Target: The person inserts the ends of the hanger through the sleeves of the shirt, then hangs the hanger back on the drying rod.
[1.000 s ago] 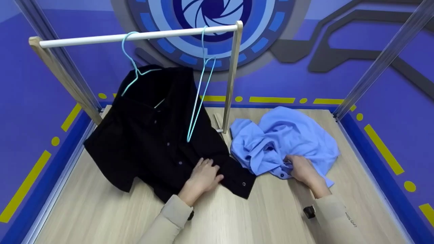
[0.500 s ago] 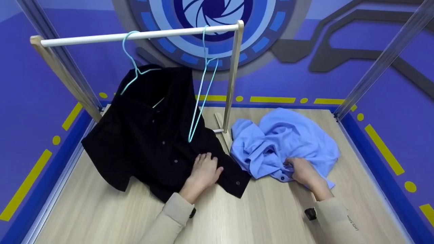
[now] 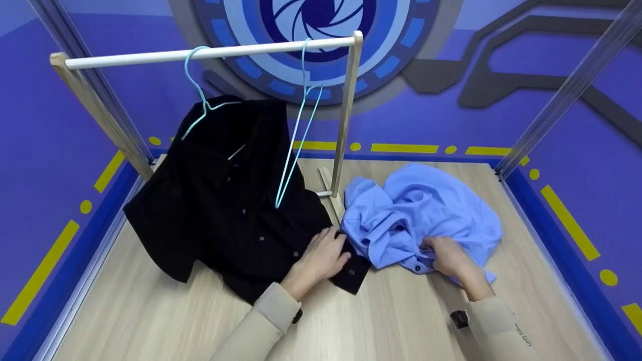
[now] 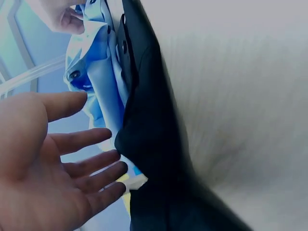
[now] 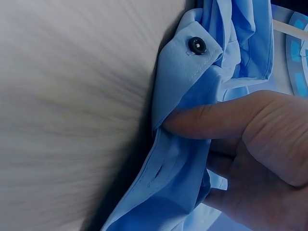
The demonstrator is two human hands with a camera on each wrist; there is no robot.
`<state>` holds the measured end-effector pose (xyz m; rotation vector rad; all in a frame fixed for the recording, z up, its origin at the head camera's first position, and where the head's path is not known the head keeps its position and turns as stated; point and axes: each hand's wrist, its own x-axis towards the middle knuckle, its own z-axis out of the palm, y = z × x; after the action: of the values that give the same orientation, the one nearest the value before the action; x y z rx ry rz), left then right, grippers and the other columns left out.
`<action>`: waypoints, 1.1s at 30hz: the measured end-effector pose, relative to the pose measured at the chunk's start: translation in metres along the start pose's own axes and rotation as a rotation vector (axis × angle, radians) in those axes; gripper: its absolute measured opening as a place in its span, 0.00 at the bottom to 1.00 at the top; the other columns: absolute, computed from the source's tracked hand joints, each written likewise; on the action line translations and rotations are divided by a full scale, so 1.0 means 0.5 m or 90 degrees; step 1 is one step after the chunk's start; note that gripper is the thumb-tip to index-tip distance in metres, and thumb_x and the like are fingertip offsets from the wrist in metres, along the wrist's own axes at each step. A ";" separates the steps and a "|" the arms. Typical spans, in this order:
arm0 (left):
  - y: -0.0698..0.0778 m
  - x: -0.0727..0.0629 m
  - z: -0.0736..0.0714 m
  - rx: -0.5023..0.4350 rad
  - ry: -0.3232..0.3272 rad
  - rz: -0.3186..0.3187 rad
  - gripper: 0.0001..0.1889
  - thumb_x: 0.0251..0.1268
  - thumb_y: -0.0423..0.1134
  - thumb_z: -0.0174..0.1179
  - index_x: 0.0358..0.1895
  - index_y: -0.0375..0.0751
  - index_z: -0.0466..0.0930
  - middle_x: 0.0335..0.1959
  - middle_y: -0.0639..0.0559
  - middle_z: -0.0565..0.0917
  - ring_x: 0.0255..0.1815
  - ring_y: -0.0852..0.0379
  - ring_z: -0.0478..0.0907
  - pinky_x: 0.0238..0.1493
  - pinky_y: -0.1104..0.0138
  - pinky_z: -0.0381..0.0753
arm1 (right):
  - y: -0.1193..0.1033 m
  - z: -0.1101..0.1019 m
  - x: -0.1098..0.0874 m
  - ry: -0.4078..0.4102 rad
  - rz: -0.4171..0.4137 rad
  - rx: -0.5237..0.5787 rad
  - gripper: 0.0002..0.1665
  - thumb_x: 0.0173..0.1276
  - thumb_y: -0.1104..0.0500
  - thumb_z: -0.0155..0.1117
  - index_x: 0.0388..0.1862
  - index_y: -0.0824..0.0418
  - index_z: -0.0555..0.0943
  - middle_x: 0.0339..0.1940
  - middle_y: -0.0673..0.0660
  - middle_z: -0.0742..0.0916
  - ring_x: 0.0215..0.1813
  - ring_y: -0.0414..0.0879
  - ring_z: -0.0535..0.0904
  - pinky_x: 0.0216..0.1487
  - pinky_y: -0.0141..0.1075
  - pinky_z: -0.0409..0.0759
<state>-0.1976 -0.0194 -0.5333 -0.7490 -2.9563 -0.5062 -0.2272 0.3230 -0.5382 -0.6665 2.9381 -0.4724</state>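
At the far left, the rack (image 3: pixel 140 59) is standing on the surface (image 3: pixel 381 321), the base of its left post disappearing behind the black shirt (image 3: pixel 200 215). The shirt is hanging from a pale blue hanger (image 3: pixel 205 107), most of whose frame it is hiding, while its lower part is lying on the surface. A second hanger (image 3: pixel 304 75) is hanging nearly edge-on in front of the shirt's right side.

The left hand (image 3: pixel 321 254) is lying over the black sleeve, just short of its buttoned cuff; its fingers are stretching out, spread and gripping nothing. How firmly the fingertips are touching the cloth, I cannot tell.

Right of the rack, the blue shirt (image 3: pixel 431 210) is lying crumpled on the surface, its folds concealing the collar and making its layout hard to read. At its near edge, the right hand (image 3: pixel 454 258) is pinching the cloth near a dark button (image 5: pixel 197 45), the thumb showing in front and the fingertips vanishing behind the fabric.
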 end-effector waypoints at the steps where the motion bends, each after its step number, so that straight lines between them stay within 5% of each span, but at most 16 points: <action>1: 0.002 0.003 0.003 0.001 0.003 0.009 0.25 0.74 0.46 0.62 0.64 0.30 0.78 0.68 0.33 0.73 0.68 0.38 0.71 0.68 0.49 0.70 | -0.001 0.000 -0.001 0.000 0.001 0.002 0.26 0.41 0.83 0.59 0.36 0.61 0.84 0.37 0.58 0.88 0.43 0.63 0.84 0.44 0.56 0.82; 12: 0.021 0.030 0.020 -0.002 0.017 0.080 0.27 0.75 0.42 0.60 0.69 0.28 0.72 0.69 0.35 0.73 0.71 0.40 0.69 0.71 0.51 0.66 | -0.011 0.001 -0.009 0.001 -0.002 0.011 0.27 0.41 0.84 0.59 0.37 0.62 0.83 0.37 0.58 0.87 0.43 0.61 0.84 0.45 0.56 0.82; 24: 0.036 0.041 0.033 0.003 0.031 0.109 0.27 0.75 0.43 0.60 0.70 0.30 0.72 0.64 0.40 0.78 0.66 0.46 0.75 0.67 0.53 0.71 | -0.015 0.000 -0.021 -0.011 -0.024 0.007 0.26 0.41 0.84 0.63 0.36 0.61 0.83 0.35 0.57 0.87 0.41 0.60 0.84 0.43 0.54 0.83; 33: 0.044 0.044 0.029 -0.021 -0.017 0.133 0.27 0.74 0.46 0.59 0.69 0.34 0.74 0.64 0.44 0.80 0.67 0.51 0.75 0.69 0.57 0.69 | -0.008 0.002 -0.023 0.001 -0.078 0.011 0.25 0.38 0.84 0.59 0.32 0.60 0.82 0.31 0.55 0.86 0.37 0.57 0.84 0.39 0.52 0.83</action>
<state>-0.2062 0.0137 -0.5376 -1.0610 -2.8536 -0.5331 -0.2151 0.3242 -0.5378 -0.8482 2.9024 -0.5097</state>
